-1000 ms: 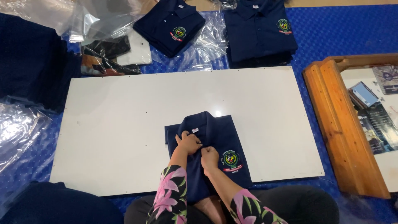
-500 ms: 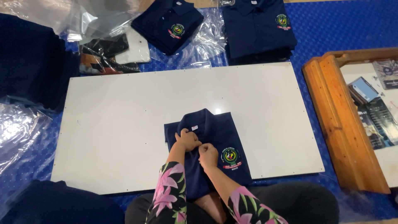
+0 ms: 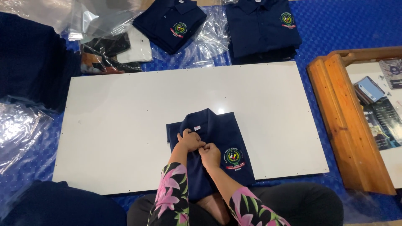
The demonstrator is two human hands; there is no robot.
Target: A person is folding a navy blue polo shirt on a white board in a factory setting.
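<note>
**A:** Head view, looking straight down. What are the hands on?

**B:** Both are on the navy polo shirt [image 3: 209,150] that lies folded on the white board [image 3: 125,125], near the board's front edge and a little right of its middle. The left hand [image 3: 190,140] and the right hand [image 3: 210,155] sit side by side, touching, at the front opening just below the collar.

**A:** How are the fingers set?

**B:** Curled in tight on both hands, fingertips pinching the fabric of the placket between them. Whether a button sits in that pinch I cannot tell; the knuckles hide it.

**A:** And the shirt itself?

**B:** Collar points away from the person, the round embroidered badge [image 3: 233,157] shows just right of the right hand, and the lower part hangs off the board onto the person's lap. Floral sleeves [image 3: 171,196] cover both forearms.

**A:** What lies around?

**B:** Beyond the board, a stack of folded navy shirts [image 3: 264,29] with the same badge, and another folded navy shirt [image 3: 171,23] to its left on clear plastic bags [image 3: 209,42]. A dark pile of cloth [image 3: 33,62] sits at the left, more plastic wrap [image 3: 19,129] below it. A wooden frame [image 3: 343,121] stands at the right on the blue mat [image 3: 347,25].
</note>
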